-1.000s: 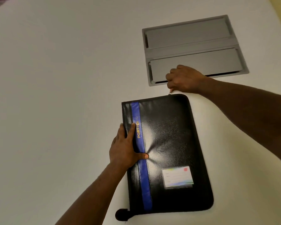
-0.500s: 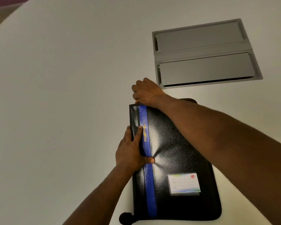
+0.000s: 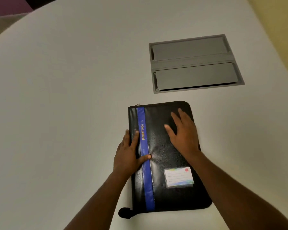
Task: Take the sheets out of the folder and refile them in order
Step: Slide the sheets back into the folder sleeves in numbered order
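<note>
A black zip folder (image 3: 168, 193) with a blue stripe marked PORTFOLIO and a label card (image 3: 179, 177) lies closed on the white table. Its zip pull (image 3: 137, 105) sits at the far left corner. My left hand (image 3: 128, 153) rests on the folder's left edge, fingers over the spine and thumb across the blue stripe. My right hand (image 3: 183, 133) lies flat on the cover's far right part, fingers spread, holding nothing. No sheets are visible.
A grey recessed cable hatch (image 3: 194, 63) with two flaps is set into the white table (image 3: 65, 97) just beyond the folder. The table's curved edge runs along the far left. A small black tab (image 3: 125, 212) sticks out at the folder's near left corner.
My right hand went from the folder's far right corner along the top edge to the far left corner, then came back to rest flat on the cover. My left hand stayed put.
</note>
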The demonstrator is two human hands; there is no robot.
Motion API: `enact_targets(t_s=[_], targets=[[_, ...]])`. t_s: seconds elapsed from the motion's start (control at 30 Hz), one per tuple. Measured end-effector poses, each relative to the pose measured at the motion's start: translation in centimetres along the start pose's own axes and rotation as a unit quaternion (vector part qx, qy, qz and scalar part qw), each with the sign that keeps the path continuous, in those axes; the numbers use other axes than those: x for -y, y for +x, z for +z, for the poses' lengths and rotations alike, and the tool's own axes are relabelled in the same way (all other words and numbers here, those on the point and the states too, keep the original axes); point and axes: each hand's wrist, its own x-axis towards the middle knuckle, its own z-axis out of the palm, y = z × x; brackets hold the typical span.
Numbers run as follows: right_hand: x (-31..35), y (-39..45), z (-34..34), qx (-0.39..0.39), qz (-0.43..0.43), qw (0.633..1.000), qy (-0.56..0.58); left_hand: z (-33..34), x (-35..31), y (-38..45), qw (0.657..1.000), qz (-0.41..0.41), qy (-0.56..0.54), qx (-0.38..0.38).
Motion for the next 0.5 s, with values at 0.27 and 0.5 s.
enact_targets(t_s=[0.27,0.5], targets=[[-4.2,-11.7,0.1,0.071,0.045,0.994,-0.065,5.1,1.3,-7.3,0.998,0.004,0.036,-0.057],[-3.1,-9.8,0.1,0.096,0.049,0.991,-0.085,3.6,1.9,-5.4,0.995,-0.013,0.096,-0.026]])
